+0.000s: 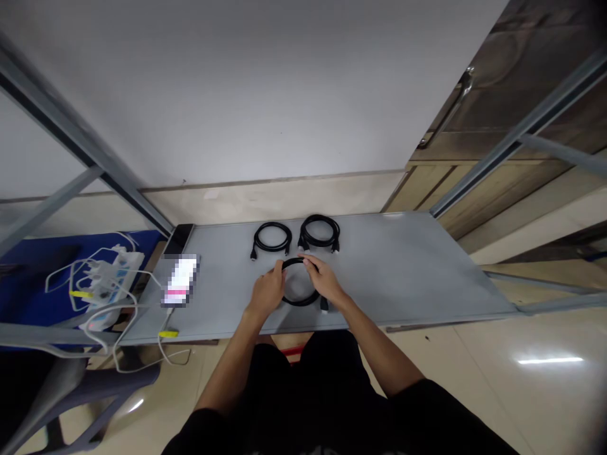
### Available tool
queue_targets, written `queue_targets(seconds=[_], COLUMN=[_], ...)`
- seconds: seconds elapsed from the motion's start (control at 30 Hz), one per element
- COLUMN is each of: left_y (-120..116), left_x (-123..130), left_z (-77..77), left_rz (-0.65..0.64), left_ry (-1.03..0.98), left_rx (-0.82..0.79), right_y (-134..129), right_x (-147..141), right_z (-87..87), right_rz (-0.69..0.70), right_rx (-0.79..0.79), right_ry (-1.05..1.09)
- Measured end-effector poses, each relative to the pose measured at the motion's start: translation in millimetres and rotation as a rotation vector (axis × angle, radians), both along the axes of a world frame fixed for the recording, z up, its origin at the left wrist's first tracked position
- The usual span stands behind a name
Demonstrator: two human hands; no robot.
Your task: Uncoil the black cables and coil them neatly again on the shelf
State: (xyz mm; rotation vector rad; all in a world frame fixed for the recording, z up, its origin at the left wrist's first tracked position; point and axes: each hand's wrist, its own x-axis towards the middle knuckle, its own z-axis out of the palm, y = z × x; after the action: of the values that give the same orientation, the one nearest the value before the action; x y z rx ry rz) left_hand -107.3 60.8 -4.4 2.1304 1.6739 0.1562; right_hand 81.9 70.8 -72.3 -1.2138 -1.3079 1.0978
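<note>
- The grey table [403,265] is spread beneath both hands and reaches well out past the right one.
- The black cable [298,304] is held between the two hands, above or on the near part of the table; which of these cannot be told. It is wound into a round ring, smooth and slightly shiny, with its lower curve left bare below the fingers.
- A thick black coil [320,242] is laid just beyond the right hand, its strands bunched and its ends turned toward the hands.
- A thinner black coil [274,224] is laid beyond the left hand, with both ends pointed nearward.
- The left hand [269,291] is partly closed, and the ring's left side is gripped by it.
- The right hand [327,281] is half curled, with the ring's upper right pinched by thumb and fingers.
- A dark, blocky plug [324,304] is seen just below the right hand.
</note>
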Motion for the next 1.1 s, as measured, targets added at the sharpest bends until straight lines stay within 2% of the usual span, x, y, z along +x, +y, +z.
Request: queue_targets(seconds=[0.07, 0.17, 0.27, 0.33, 0.47, 0.57, 0.7, 0.8, 0.87, 0.93, 1.1], left_y=[3, 9, 15, 18, 23, 27, 28, 27, 25, 24, 22], left_x=[2, 7, 15, 18, 11, -2, -9, -7, -5, -5, -5], left_z=[-3.7, -16.7, -30.7, -38.0, -49.6, -58.8, -68.4, -70.4, -70.2, -69.8, -69.0], left_rz=[0.000, -0.012, 0.085, 0.147, 0.124, 0.150, 0.221, 0.219, 0.190, 0.164, 0.129], left_ry=[-0.070, -0.382, -0.573, -0.628, -0.795, -0.922, -1.110, -1.088, -1.025, -0.968, -0.908], left_rx=[0.022, 0.108, 0.153, 0.140, 0.040, -0.045, -0.098, -0.081, -0.056, -0.037, -0.015], right_y=[3, 5, 4, 2, 10, 36, 96, 139, 156, 163, 159], right_x=[0, -4, -10, -13, -5, 23, 74, 97, 101, 98, 90], right_z=[-0.2, -1.5, -6.3, -11.2, -15.5, -4.4, 26.6, 43.2, 44.6, 39.0, 19.4], right_rz=[-0.005, 0.000, -0.042, -0.068, -0.059, -0.113, -0.217, -0.259, -0.257, -0.239, -0.176], right_rx=[0.035, 0.091, 0.186, 0.215, 0.163, 0.098, 0.089, 0.002, -0.031, -0.065, -0.155], right_ry=[-0.095, -0.200, -0.312, -0.374, -0.433, -0.492, -0.662, -0.863, -0.915, -0.960, -1.091])
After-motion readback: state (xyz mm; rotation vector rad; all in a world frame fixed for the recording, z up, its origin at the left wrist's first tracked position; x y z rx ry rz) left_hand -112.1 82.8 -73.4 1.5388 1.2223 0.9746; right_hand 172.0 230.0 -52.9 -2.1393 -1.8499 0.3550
